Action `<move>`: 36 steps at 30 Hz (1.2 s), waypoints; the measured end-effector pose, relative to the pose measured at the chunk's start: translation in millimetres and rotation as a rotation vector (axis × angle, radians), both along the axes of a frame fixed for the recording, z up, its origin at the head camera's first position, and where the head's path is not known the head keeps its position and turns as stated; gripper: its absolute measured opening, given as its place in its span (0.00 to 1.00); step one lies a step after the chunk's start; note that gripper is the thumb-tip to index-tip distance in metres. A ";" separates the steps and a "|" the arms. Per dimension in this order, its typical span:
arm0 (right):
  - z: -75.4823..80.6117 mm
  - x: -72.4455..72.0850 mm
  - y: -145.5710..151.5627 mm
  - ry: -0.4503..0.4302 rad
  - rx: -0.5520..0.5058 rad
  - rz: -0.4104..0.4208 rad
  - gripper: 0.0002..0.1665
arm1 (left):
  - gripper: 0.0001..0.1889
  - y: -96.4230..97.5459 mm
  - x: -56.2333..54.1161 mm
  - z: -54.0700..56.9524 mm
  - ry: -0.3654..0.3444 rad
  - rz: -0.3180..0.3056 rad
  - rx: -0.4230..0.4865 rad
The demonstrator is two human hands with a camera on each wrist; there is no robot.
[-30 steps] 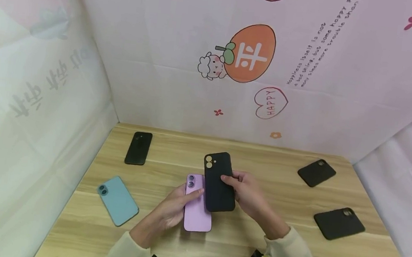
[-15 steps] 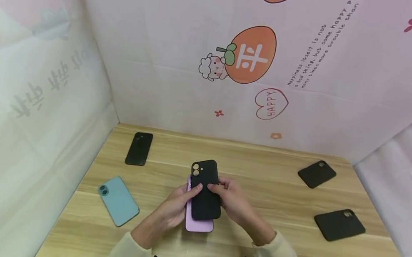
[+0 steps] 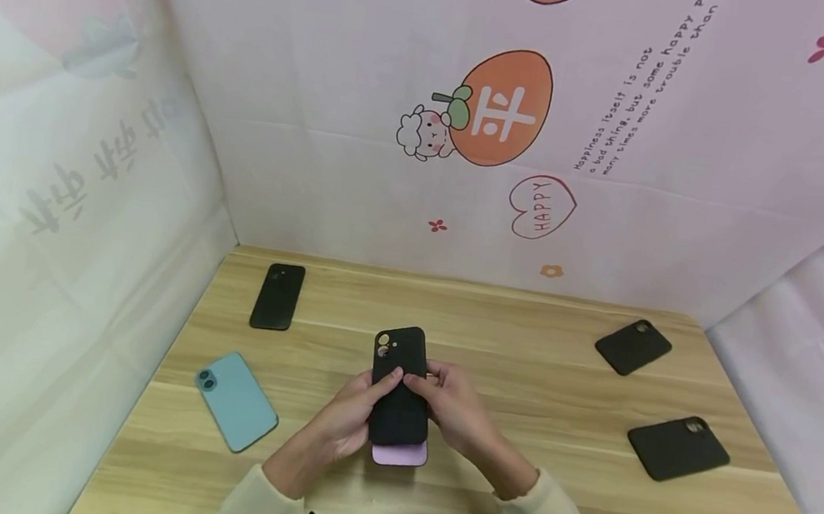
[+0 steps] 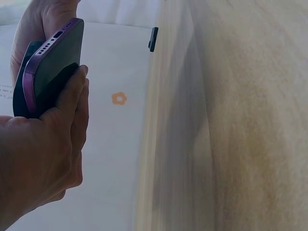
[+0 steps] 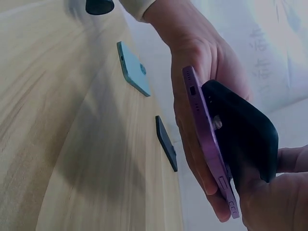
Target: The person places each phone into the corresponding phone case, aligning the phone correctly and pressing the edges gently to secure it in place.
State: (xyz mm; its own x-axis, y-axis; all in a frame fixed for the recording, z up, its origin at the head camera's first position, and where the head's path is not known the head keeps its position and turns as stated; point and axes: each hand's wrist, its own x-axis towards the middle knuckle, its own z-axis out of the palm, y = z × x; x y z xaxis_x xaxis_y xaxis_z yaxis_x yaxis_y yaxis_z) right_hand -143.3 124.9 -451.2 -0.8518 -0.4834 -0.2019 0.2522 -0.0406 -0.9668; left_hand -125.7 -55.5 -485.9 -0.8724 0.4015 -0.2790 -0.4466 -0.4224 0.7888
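A black phone case (image 3: 396, 410) lies over the back of a purple phone (image 3: 400, 454), whose lower end sticks out below it in the head view. My left hand (image 3: 346, 418) holds both from the left, thumb on the case. From the other side my right hand (image 3: 460, 409) grips the case with its thumb on the back. Seen in the right wrist view, the phone's purple edge (image 5: 207, 130) stands at an angle to the case (image 5: 245, 130), a gap between them at the lower end. The left wrist view shows the phone's port end (image 4: 57, 36) and fingers under its screen.
A light blue phone (image 3: 237, 402) and a black phone (image 3: 277, 297) lie on the left of the wooden table (image 3: 525, 327). Two black phone cases, one farther back (image 3: 634, 347) and one nearer (image 3: 678, 448), lie on the right. Printed cloth (image 3: 344, 183) walls the table's back and sides.
My right hand has brought the black case left and down over the purple phone, covering its camera end. My left thumb has gone from the phone onto the case.
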 end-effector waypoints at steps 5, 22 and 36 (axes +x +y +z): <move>3.6 0.8 0.6 0.048 0.059 -0.008 0.26 | 0.31 -1.0 0.4 0.6 0.008 0.002 0.000; 17.0 -10.1 23.2 0.490 0.476 -0.219 0.09 | 0.29 -3.9 1.5 1.0 0.026 -0.009 0.034; 12.5 -32.7 34.8 0.259 0.274 -0.168 0.22 | 0.27 0.2 8.0 6.8 0.071 -0.109 0.068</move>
State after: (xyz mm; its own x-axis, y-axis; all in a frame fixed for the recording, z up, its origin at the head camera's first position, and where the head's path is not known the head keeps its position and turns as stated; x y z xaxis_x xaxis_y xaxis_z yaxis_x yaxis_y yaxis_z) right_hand -176.0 159.6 -438.7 -0.9540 -0.2909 -0.0727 0.0114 0.2074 -0.9782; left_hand -117.7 -55.3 -479.1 -0.8389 0.5112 -0.1869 -0.4369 -0.4278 0.7912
